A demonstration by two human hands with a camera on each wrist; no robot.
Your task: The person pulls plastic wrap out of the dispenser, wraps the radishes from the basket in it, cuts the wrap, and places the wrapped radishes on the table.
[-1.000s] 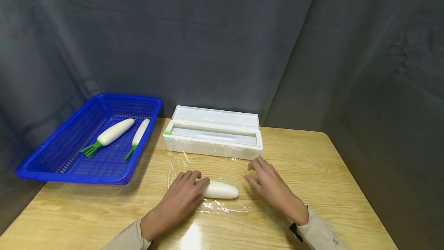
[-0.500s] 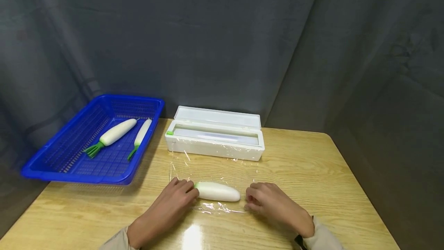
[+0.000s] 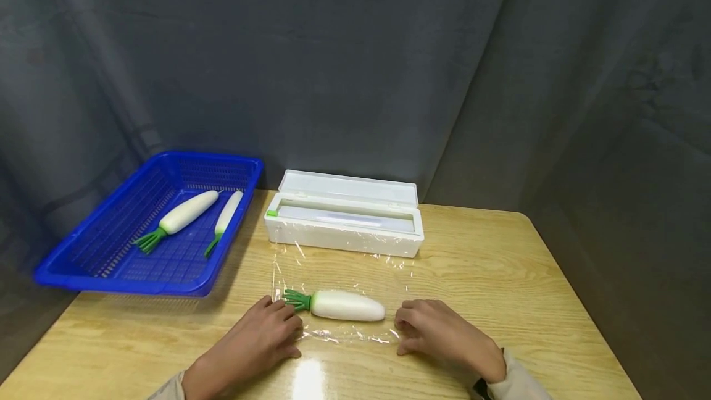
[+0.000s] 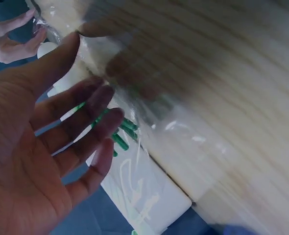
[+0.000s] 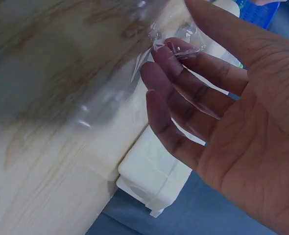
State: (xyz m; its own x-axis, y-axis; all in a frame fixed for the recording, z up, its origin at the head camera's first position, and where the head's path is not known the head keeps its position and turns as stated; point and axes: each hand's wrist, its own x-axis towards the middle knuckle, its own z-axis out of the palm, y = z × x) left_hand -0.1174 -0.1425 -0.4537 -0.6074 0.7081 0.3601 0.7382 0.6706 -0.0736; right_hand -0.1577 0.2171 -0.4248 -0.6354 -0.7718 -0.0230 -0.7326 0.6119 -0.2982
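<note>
A white radish (image 3: 349, 306) with green leaf stalks lies sideways on clear plastic wrap (image 3: 344, 270) on the table. The wrap stretches back to a white wrap dispenser (image 3: 344, 242), whose lid stands raised. My left hand (image 3: 258, 338) is beside the leafy end at the wrap's near left corner; in the left wrist view its thumb and loosely bent fingers are apart. Near the radish's tip, my right hand (image 3: 439, 335) touches the near right corner. The right wrist view shows crinkled wrap against its bent fingertips (image 5: 159, 100), with the thumb apart from them.
On the left stands a blue plastic basket (image 3: 124, 286) with two more white radishes (image 3: 189, 212) in it. A grey curtain (image 3: 355, 66) hangs behind the wooden table (image 3: 489, 264). The dispenser has a small green piece (image 3: 272, 213) at its left end.
My left hand has let go of the radish and moved left and nearer, uncovering the green stalks. My right hand has come down to the wrap's near right corner.
</note>
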